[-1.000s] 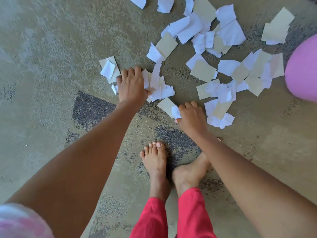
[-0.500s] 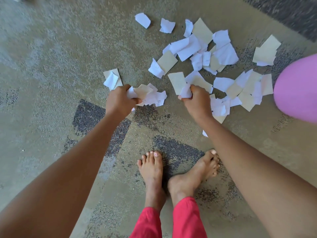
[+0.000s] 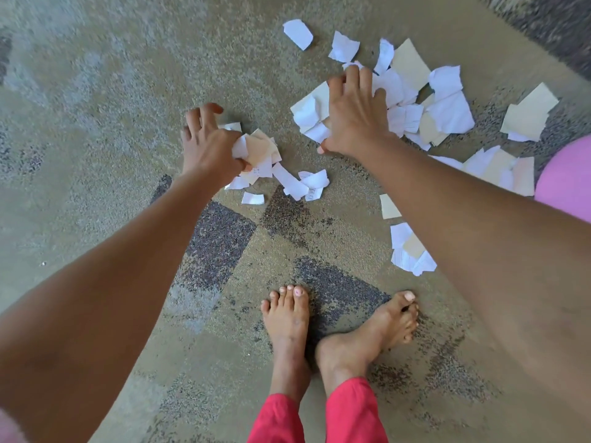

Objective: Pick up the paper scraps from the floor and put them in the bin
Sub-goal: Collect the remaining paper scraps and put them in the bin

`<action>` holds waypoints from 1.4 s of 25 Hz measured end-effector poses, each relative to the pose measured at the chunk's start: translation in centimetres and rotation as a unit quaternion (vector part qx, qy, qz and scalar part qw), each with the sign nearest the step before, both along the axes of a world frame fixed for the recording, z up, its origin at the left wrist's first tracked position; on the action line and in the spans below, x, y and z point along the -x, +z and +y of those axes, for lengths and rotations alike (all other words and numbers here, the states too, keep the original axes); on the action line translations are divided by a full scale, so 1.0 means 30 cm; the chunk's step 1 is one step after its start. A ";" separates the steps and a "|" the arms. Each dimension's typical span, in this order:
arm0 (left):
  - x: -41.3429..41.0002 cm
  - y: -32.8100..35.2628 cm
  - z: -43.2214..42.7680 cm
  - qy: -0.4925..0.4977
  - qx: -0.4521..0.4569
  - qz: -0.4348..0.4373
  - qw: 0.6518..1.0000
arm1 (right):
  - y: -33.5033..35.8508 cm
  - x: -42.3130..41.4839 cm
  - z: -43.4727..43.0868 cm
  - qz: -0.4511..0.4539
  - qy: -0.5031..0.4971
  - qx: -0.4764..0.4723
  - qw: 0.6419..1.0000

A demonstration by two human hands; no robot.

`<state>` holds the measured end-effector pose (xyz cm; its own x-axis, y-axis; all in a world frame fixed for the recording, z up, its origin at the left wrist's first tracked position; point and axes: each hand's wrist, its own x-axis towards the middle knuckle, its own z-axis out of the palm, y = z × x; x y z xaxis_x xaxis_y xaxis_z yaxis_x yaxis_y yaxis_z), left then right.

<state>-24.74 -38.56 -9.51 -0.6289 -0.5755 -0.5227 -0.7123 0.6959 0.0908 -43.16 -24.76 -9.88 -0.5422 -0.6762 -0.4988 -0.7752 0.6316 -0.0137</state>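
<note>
Both hands are seen low over the carpeted floor (image 3: 96, 129). A small bundle of white and tan scraps (image 3: 256, 148) is held loosely against the palm of the left hand (image 3: 208, 145), while its fingers are partly spread and reaching forward, so the hold is only half closed. The right hand (image 3: 351, 119) is laid flat with fingers splayed on the near edge of the main pile of paper scraps (image 3: 441, 113); whether anything is pinched beneath it cannot be told. More loose pieces (image 3: 300, 183) are seen lying just below the left hand, and another small cluster (image 3: 409, 251) is seen beside the right forearm, near the bare feet (image 3: 287, 324). A rounded pink object (image 3: 569, 183) is cut off at the right edge; it may be the bin, but that cannot be confirmed. Most of the paper is judged still to be on the floor, so the gathering is at an early stage. Pieces could easily be shed from the left bundle, because the fingers are opened to reach for more while it is held. Light scraps could be pushed outward rather than gathered if the flat right hand is swept across the pile. The nearer clusters could be overlooked or trodden on.
</note>
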 end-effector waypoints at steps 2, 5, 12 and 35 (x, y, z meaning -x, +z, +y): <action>0.000 -0.011 -0.002 0.003 -0.018 -0.001 1.000 | -0.003 0.001 -0.023 0.015 0.026 -0.002 1.000; -0.003 -0.027 -0.003 0.007 -0.021 -0.002 1.000 | -0.009 0.010 -0.070 -0.014 0.102 -0.020 0.995; 0.009 -0.036 -0.036 0.043 -0.019 -0.037 0.998 | -0.037 0.019 -0.046 -0.021 0.212 -0.043 0.976; -0.169 0.088 0.015 0.140 -0.288 -0.040 0.947 | 0.062 -0.292 0.128 -0.255 -0.188 0.077 0.945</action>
